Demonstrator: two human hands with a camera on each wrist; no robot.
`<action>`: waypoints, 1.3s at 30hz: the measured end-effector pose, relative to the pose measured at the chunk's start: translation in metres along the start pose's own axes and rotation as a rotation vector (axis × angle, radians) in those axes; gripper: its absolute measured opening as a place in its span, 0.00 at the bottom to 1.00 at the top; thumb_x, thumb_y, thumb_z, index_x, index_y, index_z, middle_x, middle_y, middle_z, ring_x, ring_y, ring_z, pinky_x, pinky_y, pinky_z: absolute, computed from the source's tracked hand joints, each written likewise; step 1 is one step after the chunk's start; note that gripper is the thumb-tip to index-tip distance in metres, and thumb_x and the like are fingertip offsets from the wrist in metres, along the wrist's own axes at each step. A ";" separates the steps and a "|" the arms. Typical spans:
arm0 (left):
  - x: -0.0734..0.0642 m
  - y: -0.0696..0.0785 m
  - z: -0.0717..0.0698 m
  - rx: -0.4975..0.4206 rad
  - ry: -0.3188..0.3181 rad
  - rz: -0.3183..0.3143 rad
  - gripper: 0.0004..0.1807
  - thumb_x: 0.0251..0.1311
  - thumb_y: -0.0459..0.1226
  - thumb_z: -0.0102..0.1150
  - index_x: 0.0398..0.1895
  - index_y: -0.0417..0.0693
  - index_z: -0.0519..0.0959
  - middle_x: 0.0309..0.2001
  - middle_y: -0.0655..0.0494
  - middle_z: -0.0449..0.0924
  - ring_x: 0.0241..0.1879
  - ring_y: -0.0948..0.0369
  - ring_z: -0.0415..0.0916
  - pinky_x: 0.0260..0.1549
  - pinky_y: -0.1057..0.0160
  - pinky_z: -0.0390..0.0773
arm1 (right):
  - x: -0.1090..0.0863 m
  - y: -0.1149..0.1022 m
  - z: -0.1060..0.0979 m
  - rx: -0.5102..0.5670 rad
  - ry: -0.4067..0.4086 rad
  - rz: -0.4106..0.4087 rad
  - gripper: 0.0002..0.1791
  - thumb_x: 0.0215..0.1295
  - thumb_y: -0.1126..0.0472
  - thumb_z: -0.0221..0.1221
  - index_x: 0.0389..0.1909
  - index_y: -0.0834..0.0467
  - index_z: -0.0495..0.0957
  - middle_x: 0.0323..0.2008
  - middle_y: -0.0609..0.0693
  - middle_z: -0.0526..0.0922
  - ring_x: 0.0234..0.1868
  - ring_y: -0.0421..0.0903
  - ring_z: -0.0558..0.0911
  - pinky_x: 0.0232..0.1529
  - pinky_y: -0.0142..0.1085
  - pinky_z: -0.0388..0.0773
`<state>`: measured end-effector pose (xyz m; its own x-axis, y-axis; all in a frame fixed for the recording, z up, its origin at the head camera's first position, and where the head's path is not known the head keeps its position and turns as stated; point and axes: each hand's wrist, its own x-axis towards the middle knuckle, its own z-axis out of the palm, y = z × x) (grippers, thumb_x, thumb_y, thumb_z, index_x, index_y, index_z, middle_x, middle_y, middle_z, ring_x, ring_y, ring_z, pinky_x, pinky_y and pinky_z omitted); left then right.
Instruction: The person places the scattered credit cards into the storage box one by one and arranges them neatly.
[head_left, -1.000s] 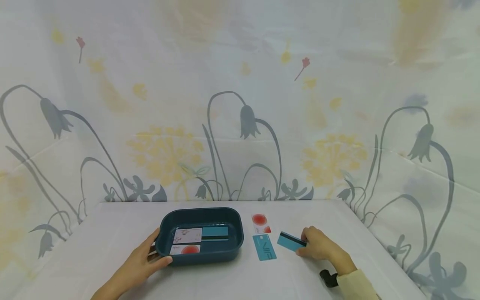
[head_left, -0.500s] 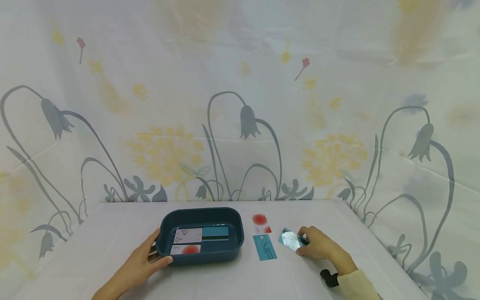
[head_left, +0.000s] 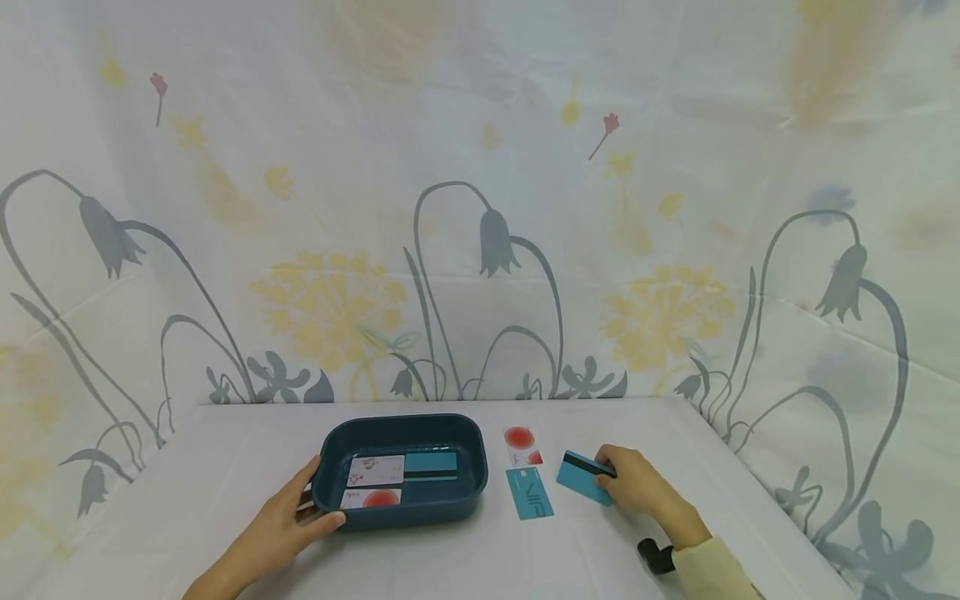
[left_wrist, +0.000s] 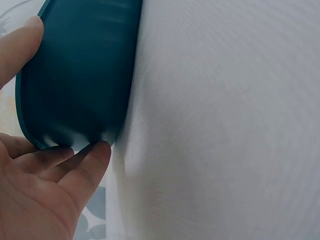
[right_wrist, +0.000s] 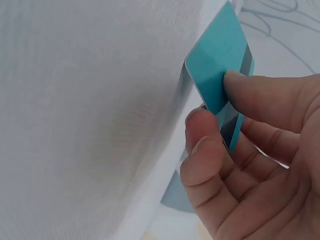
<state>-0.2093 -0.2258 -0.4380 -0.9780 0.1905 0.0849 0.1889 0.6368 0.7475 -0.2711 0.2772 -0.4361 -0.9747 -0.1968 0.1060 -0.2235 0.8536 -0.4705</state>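
A dark teal plastic tray (head_left: 420, 518) stands on the table. My left hand (head_left: 281, 525) holds its left end, the thumb at the front wall and the fingers against the end wall (left_wrist: 82, 75). In the tray lie a white floral card (head_left: 375, 472), a teal card with a black stripe (head_left: 429, 465) and a white card with a red circle (head_left: 371, 499). Right of the tray, my right hand (head_left: 637, 483) pinches another teal striped card (head_left: 577, 481) between thumb and fingers. In the right wrist view this card (right_wrist: 215, 55) is tilted, close to the cloth.
Between tray and right hand, a white card with a red circle (head_left: 522, 447) lies behind a teal VIP card (head_left: 529, 494). White cloth (head_left: 480, 567) covers the table. A flower-patterned curtain (head_left: 480, 208) rises behind it. A black device (head_left: 656, 557) sits at the right wrist.
The right hand has tilted the teal card; a bright glare crossed it half a second ago and is gone now. The left hand and the tray have stayed put.
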 end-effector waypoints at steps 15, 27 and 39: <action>0.000 0.001 0.000 -0.012 0.004 0.002 0.53 0.56 0.51 0.65 0.73 0.32 0.46 0.68 0.29 0.56 0.58 0.42 0.70 0.52 0.55 0.76 | -0.001 0.000 -0.003 0.101 -0.070 -0.107 0.15 0.61 0.71 0.59 0.48 0.59 0.73 0.28 0.48 0.75 0.21 0.42 0.74 0.23 0.34 0.73; 0.000 0.000 0.000 0.002 -0.006 -0.005 0.54 0.56 0.52 0.64 0.73 0.32 0.46 0.68 0.29 0.55 0.58 0.42 0.70 0.53 0.55 0.76 | -0.002 -0.001 -0.004 0.157 -0.078 -0.130 0.16 0.64 0.71 0.55 0.51 0.58 0.69 0.27 0.48 0.74 0.14 0.42 0.73 0.20 0.32 0.71; 0.001 -0.002 0.002 -0.009 0.001 -0.007 0.54 0.56 0.52 0.65 0.73 0.33 0.46 0.68 0.30 0.56 0.59 0.42 0.70 0.52 0.56 0.76 | 0.000 -0.003 -0.004 0.183 -0.065 -0.142 0.16 0.65 0.69 0.56 0.52 0.57 0.70 0.29 0.49 0.74 0.15 0.44 0.77 0.23 0.32 0.72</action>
<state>-0.2106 -0.2257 -0.4406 -0.9795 0.1851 0.0798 0.1808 0.6314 0.7541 -0.2701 0.2764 -0.4316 -0.9301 -0.3439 0.1288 -0.3482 0.7146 -0.6067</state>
